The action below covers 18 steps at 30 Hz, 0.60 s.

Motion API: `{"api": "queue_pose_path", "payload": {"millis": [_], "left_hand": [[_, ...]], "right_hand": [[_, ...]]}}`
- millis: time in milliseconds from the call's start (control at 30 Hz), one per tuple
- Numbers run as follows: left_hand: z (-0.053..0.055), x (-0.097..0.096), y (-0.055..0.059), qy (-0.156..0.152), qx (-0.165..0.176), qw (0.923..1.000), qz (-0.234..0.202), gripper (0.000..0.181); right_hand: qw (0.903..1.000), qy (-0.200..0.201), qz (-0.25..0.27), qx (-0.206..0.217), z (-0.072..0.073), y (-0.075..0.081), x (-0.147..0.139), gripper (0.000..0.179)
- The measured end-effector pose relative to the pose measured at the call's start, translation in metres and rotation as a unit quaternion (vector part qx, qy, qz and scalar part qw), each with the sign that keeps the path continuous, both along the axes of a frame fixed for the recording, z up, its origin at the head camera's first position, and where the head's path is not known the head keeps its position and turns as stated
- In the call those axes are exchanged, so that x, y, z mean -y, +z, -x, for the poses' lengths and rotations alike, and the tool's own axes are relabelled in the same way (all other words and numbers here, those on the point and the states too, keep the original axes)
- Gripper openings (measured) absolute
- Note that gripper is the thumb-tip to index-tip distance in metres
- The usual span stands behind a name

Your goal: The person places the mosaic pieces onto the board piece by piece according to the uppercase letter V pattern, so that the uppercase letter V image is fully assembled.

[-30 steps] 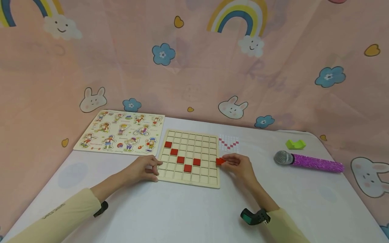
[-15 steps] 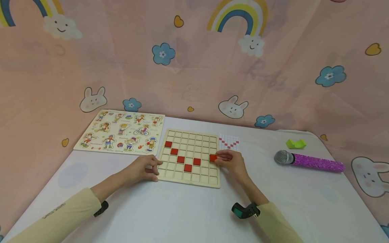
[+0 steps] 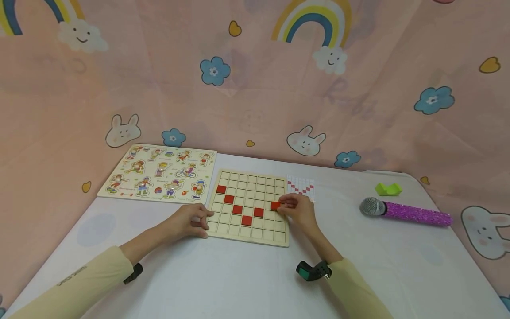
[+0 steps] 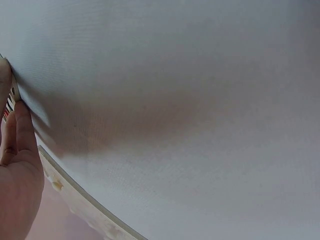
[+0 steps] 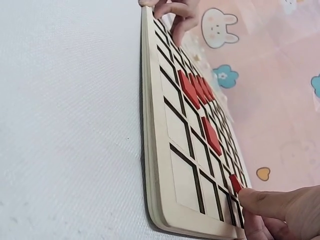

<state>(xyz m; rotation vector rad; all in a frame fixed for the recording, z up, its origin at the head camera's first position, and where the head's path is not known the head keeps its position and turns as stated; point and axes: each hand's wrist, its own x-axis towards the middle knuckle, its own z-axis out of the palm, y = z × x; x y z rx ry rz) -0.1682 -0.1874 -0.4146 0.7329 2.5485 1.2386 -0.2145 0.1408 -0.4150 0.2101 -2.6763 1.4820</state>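
A pale wooden grid board (image 3: 231,231) lies flat on the white table, with several red square tiles (image 3: 246,220) set in its cells in a slanting line. At its left edge my left hand (image 3: 186,220) grips the board between thumb and fingers, which also show at the far end in the right wrist view. My right hand (image 3: 299,212) pinches a separate red tile (image 3: 275,206) between thumb and fingers, close over the cells near the right edge. In the right wrist view that tile (image 5: 235,183) is partly hidden by the thumb.
Behind the board at right lies a pattern card (image 3: 301,185) printed with a red V. A picture puzzle board (image 3: 153,175) of sports figures is at back left. To the right are a purple glittery microphone (image 3: 414,214) and a lime-green curved block (image 3: 388,189). A pink printed cloth (image 3: 255,102) hangs behind.
My right hand has moved left with the red tile, from beyond the board's right edge to over its right-hand cells. My left hand has stayed at the left edge.
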Motion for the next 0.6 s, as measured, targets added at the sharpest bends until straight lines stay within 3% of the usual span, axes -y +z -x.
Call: {"api": "queue_pose_path", "payload": {"millis": [333, 600], "left_hand": [[0.0, 0.0, -0.001, -0.002, -0.002, 1.0, 0.0, 0.019], [-0.001, -0.001, 0.0, 0.0, 0.004, 0.9997, -0.025, 0.022]], "right_hand": [[1.0, 0.007, -0.003, -0.002, 0.003, -0.003, 0.006, 0.025], [0.9998, 0.01, -0.013, 0.007, 0.006, -0.003, 0.012, 0.025]]}}
